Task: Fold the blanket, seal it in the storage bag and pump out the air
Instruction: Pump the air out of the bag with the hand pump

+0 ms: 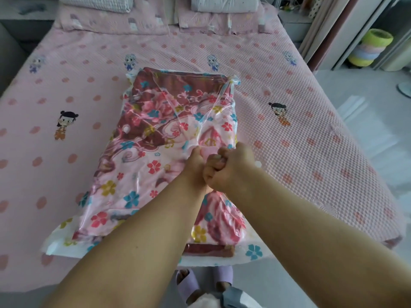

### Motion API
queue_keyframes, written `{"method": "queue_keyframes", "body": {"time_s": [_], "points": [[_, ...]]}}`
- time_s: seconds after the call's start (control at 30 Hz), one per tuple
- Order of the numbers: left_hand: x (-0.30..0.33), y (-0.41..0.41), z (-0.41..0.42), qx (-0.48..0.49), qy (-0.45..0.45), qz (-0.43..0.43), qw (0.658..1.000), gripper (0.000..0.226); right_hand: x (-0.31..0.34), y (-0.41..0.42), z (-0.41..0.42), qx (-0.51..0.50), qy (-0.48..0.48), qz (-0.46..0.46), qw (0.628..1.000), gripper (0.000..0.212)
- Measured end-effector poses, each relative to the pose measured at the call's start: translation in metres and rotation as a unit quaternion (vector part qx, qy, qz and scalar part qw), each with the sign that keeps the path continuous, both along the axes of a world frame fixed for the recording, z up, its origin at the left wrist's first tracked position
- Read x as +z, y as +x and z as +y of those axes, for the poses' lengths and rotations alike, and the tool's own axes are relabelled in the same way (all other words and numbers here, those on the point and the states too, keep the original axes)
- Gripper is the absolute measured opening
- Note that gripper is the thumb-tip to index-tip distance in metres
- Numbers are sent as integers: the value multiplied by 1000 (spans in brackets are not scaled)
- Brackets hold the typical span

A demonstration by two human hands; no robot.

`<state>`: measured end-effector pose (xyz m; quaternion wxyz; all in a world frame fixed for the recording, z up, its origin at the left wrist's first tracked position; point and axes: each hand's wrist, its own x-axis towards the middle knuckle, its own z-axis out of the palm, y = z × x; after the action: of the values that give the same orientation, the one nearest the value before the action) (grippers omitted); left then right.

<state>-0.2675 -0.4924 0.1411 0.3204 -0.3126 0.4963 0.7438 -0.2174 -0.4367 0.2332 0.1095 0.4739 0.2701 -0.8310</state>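
The folded floral blanket of pink, maroon and white fleece already lies inside the clear plastic storage bag printed with small coloured flowers, and the bag lies flat on the pink dotted bedspread with cartoon figures, its near end at the bed's near edge; so folding and bagging look done, and the step in hand is, by my judgement, the air stage, either pressing it out or working a valve or pump, though no pump shows, and whether the bag's near mouth is sealed I cannot tell.

Both hands meet on top of the bag, right of its centre; the left hand is knuckled down onto the plastic, its fingers hidden, so its state cannot be told; the right hand is curled into a fist touching the left, perhaps gripping something small, which is hidden.

The next move likely calls for firm downward weight and a closed seal.

Beyond the bag's far end lie 2 pillows; below its near end, lilac slippers on the floor.
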Motion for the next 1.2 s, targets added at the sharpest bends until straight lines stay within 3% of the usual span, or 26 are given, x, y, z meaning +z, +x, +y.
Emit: {"method": "queue_keyframes", "body": {"time_s": [0.07,0.13,0.27,0.33,0.4,0.43,0.53,0.7,0.77,0.83,0.93,1.03,1.2], "points": [[-2,2,2,-9,-18,12,1000,40,-4,12,9,35,28,48,998,51],[-4,8,3,5,8,2,1000,37,7,36,20,39,-48,51,997,61],[-1,8,1,30,24,-27,999,41,16,45,27,11,-52,22,998,62],[4,5,6,56,23,-34,998,42,2,17,11,-17,-30,14,999,55],[11,5,10,99,-40,-35,994,60,-3,2,2,6,10,19,1000,52],[9,5,11,120,-24,-35,992,60,-6,8,7,32,42,46,998,53],[2,13,6,73,66,-50,994,46,4,42,20,50,-45,58,996,61],[1,5,-1,24,34,-40,998,40,7,27,20,-2,-46,22,999,59],[8,5,3,40,24,-37,998,41,-3,-1,2,1,-14,2,1000,53],[11,6,2,24,-16,-34,999,44,-11,2,6,33,40,46,998,53],[2,10,2,22,17,-26,999,44,-2,35,18,49,-44,57,996,60],[-3,10,-3,23,30,-28,999,47,6,49,30,42,-38,20,998,64],[13,11,2,0,13,-40,999,46,-17,-1,8,35,14,16,999,57]]}}
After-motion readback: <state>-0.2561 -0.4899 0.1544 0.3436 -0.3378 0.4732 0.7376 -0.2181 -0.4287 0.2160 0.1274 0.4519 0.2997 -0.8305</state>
